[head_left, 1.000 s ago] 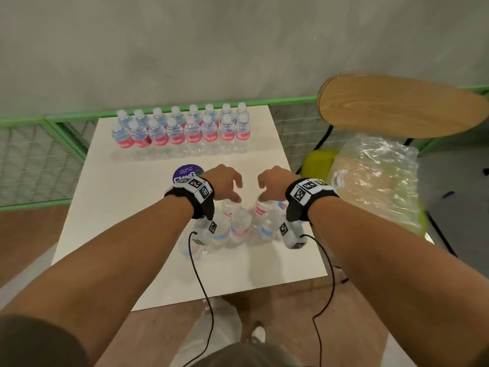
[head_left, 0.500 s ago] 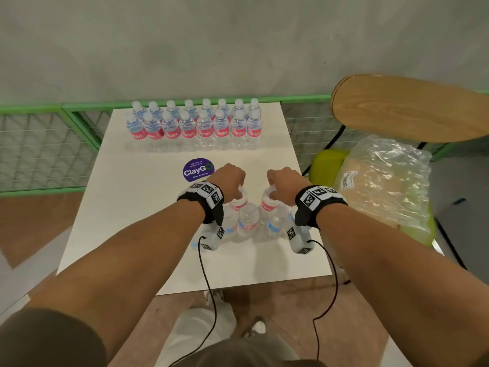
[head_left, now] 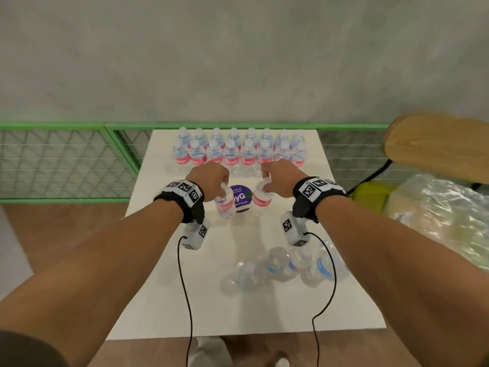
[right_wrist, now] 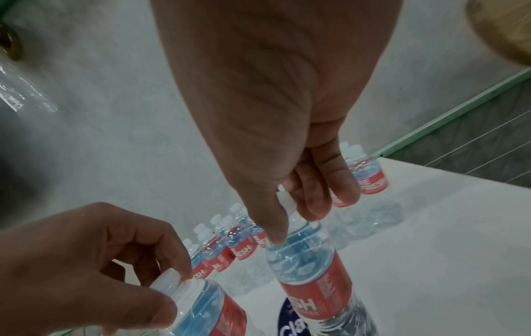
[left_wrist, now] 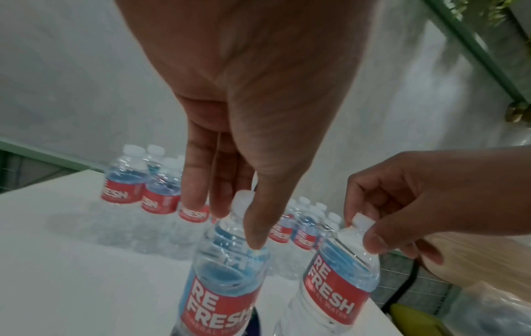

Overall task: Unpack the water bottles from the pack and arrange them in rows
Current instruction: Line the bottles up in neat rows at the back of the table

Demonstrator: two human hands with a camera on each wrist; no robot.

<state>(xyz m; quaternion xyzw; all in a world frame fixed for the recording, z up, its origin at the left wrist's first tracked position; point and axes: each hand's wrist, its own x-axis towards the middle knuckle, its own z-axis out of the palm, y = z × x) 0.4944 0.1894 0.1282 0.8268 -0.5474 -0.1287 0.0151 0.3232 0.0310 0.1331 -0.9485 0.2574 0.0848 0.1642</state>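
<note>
Clear plastic bottles with red labels occupy both hands. We find the left hand (head_left: 211, 178) curled over the white cap and neck of one bottle (head_left: 225, 202), thumb down on its shoulder and fingers round the far side of the cap; the left wrist view confirms the pinch. We find the right hand (head_left: 277, 176) gripping a second bottle (head_left: 262, 198) the same way, fingers and thumb closed on its cap. Both bottles hang roughly upright, side by side and apart, over the middle of the white table (head_left: 169, 300); we cannot tell whether their bases touch the surface. Between and beneath them lies a round purple sticker (head_left: 240, 198), partly covered.

Beyond the hands, at the far edge of the table, we count two finished rows of bottles (head_left: 239, 151), eight to a row, standing upright and close together with labels facing near. Nearer to us, on the right half of the table, a cluster of remaining bottles (head_left: 285, 263) stands behind the right wrist; blur prevents an exact count.

Off the table to the right, we note crumpled clear plastic wrap (head_left: 439, 221) on a yellow-green seat (head_left: 370, 194), with a wooden chair back (head_left: 436, 144) above. A green mesh fence (head_left: 66, 160) runs along the grey wall (head_left: 238, 56).
</note>
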